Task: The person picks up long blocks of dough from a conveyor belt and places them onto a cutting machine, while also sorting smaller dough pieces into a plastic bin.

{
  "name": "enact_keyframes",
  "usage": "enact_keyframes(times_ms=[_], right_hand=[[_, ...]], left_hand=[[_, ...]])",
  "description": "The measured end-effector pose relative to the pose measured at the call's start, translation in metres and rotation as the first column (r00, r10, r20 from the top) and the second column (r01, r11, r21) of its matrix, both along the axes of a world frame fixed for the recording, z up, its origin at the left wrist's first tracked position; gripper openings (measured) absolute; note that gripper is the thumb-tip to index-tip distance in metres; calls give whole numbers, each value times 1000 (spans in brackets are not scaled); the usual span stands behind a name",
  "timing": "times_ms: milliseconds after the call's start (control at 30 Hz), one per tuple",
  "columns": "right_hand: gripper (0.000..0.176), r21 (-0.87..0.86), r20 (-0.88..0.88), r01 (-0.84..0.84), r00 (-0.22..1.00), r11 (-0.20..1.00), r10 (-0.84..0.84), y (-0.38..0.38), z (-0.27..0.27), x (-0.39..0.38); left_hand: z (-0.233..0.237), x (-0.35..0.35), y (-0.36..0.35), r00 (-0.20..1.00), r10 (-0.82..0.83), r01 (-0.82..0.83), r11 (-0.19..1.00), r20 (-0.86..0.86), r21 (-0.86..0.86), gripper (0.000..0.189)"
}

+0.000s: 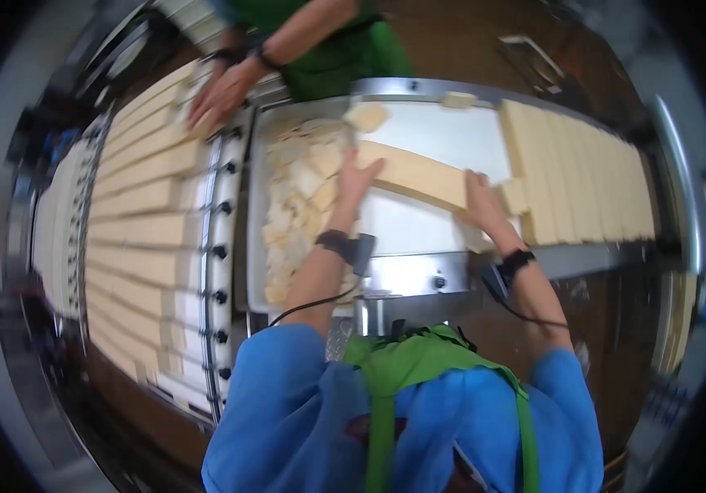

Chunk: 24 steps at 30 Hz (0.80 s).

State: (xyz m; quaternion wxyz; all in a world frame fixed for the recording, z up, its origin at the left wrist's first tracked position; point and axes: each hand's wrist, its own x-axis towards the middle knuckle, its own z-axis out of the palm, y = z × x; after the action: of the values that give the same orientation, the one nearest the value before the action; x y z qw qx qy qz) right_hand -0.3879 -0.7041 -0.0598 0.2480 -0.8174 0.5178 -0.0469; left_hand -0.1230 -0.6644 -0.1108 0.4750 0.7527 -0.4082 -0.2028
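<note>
Arms stretched forward, the left hand and right hand grip opposite ends of a pale slab.

Two hands, the left hand and the right hand, each with one black wristband, hold one long block. There are two loose pieces, one uncountable heap of broken bits, roughly ten strips on the left, about eight slabs on the right, and one co-worker's hands.
</note>
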Motion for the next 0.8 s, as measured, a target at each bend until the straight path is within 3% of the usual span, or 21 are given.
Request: enact_keyframes(times_ms=[133,233,300,367,433,567,667,733,800], right_hand=[[67,-157,162,-50,984,986,76,55,15,60],[67,-270,293,-194,916,943,273,108,33,128],[69,-359,369,-347,800,866,473,153,48,177],[73,-229,365,-533,728,814,580,209,72,226],[76,-53,394,-723,619,689,680,264,93,267],[69,23,517,-922,342,387,785,376,113,329],[62,20,642,-961,223,275,733,452,96,348],[60,116,681,-969,238,218,692,491,79,351],[61,236,694,-961,268,141,668,510,73,354]], left_hand=[[26,40,71,976,132,-174,952,-175,-252,56],[91,96,167,918,391,-363,895,66,-258,44],[100,148,238,821,571,-528,762,5,-374,33],[125,187,321,733,679,-628,646,-49,-435,24],[133,229,410,702,692,-668,559,-168,-492,23],[126,290,574,582,790,-786,485,-194,-383,24],[106,309,652,538,783,-843,493,-312,-215,28],[100,306,674,492,814,-865,497,-308,-70,32],[81,316,691,591,798,-804,594,-117,-9,32]])
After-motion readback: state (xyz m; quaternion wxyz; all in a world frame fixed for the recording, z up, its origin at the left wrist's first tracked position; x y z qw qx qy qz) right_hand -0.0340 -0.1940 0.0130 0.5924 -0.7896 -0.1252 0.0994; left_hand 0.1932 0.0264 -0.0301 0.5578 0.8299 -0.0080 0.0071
